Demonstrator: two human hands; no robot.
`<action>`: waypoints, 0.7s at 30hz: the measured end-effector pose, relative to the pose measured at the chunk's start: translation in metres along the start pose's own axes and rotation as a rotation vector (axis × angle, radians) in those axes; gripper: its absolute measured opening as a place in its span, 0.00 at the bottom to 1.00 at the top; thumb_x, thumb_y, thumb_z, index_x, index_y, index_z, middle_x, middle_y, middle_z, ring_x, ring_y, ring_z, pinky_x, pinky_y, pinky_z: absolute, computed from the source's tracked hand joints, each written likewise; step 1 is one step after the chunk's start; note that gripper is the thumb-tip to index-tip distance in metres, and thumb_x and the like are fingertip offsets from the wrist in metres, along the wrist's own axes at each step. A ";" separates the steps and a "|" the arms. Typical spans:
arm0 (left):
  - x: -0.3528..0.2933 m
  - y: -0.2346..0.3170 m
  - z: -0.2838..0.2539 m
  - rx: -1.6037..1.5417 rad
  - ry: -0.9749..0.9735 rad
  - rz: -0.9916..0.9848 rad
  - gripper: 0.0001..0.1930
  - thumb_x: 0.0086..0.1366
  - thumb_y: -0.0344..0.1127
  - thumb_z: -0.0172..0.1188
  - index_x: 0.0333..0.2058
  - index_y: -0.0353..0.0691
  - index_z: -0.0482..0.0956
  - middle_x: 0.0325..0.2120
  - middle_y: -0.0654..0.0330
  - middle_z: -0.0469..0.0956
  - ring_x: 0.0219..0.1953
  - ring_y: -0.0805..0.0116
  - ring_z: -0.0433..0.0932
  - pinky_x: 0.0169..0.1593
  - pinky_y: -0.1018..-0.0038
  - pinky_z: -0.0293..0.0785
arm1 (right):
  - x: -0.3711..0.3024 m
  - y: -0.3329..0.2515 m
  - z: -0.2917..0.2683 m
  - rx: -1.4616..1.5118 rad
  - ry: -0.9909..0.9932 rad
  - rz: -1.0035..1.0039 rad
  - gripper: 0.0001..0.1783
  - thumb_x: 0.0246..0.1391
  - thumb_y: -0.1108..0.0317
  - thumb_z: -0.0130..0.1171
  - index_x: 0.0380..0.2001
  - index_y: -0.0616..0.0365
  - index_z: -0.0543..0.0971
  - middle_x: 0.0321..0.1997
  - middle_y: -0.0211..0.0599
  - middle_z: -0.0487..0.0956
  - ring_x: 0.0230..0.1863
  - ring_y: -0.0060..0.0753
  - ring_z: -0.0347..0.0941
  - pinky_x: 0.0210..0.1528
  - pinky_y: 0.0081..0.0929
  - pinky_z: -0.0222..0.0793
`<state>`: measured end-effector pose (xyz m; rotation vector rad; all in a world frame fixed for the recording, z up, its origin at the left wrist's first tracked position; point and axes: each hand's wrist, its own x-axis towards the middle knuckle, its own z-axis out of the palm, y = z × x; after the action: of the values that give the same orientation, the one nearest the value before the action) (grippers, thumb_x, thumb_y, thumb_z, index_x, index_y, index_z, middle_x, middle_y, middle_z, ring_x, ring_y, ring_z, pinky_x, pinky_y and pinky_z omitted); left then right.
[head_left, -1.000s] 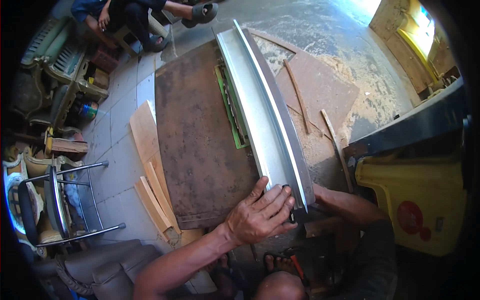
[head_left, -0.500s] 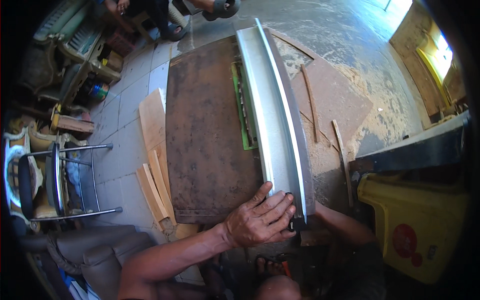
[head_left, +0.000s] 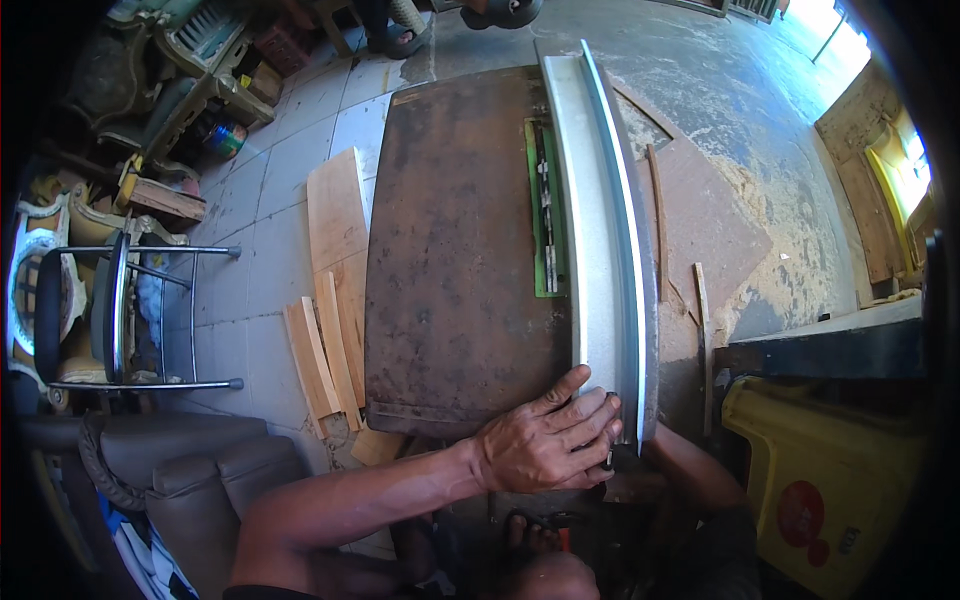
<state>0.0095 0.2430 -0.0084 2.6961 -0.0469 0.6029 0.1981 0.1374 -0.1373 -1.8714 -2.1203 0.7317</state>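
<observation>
A long silver metal channel rail [head_left: 603, 230] lies lengthwise along the right side of a brown, stained saw table [head_left: 450, 230]. Over the rail's near end rests my left hand [head_left: 550, 440], thumb along its left edge and fingers curled across it. A small black part shows under those fingertips, too covered to name. My right forearm comes in from the lower right and passes behind the rail's near end, which hides the right hand. Just left of the rail, a green-edged slot [head_left: 546, 210] in the tabletop holds a narrow dark blade-like strip.
Wood boards [head_left: 338, 230] and strips lie on the tiles left of the table. A folding chair [head_left: 125, 315] and a brown padded seat [head_left: 190, 470] are farther left. Sawdust and thin sticks cover the right-hand floor near a yellow plastic container [head_left: 800, 480]. Another person's feet show beyond the table.
My view has shifted, so the table and rail appear farther right. My left hand stays on the rail's near end, and the rail's place on the table looks about the same.
</observation>
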 end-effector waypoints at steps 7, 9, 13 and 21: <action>-0.002 -0.003 0.000 0.015 0.008 0.014 0.23 0.68 0.53 0.66 0.44 0.35 0.86 0.49 0.51 0.85 0.58 0.58 0.80 0.77 0.45 0.56 | 0.004 0.003 -0.004 -0.013 -0.001 -0.007 0.21 0.58 0.69 0.65 0.55 0.55 0.82 0.51 0.49 0.85 0.49 0.45 0.84 0.53 0.37 0.79; -0.001 0.002 0.004 -0.011 0.023 0.015 0.23 0.69 0.53 0.65 0.43 0.35 0.86 0.49 0.51 0.85 0.59 0.59 0.79 0.77 0.45 0.56 | -0.005 0.002 -0.007 -0.017 -0.010 -0.006 0.20 0.58 0.69 0.65 0.55 0.55 0.82 0.51 0.49 0.85 0.49 0.45 0.84 0.53 0.37 0.79; 0.000 -0.001 0.004 -0.006 0.015 0.024 0.22 0.70 0.53 0.63 0.43 0.36 0.86 0.49 0.51 0.85 0.59 0.59 0.79 0.76 0.45 0.57 | -0.002 0.003 -0.007 -0.020 -0.006 -0.007 0.20 0.58 0.69 0.65 0.55 0.55 0.82 0.51 0.49 0.85 0.48 0.46 0.84 0.53 0.37 0.79; -0.003 -0.001 0.000 -0.002 0.012 0.013 0.22 0.70 0.53 0.62 0.42 0.35 0.85 0.49 0.50 0.84 0.59 0.58 0.79 0.76 0.46 0.57 | 0.006 0.002 -0.007 -0.009 -0.009 -0.019 0.20 0.58 0.69 0.65 0.54 0.55 0.82 0.50 0.49 0.85 0.48 0.46 0.84 0.52 0.37 0.79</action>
<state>0.0074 0.2433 -0.0102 2.6926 -0.0625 0.6224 0.2022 0.1448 -0.1338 -1.8529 -2.1474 0.7293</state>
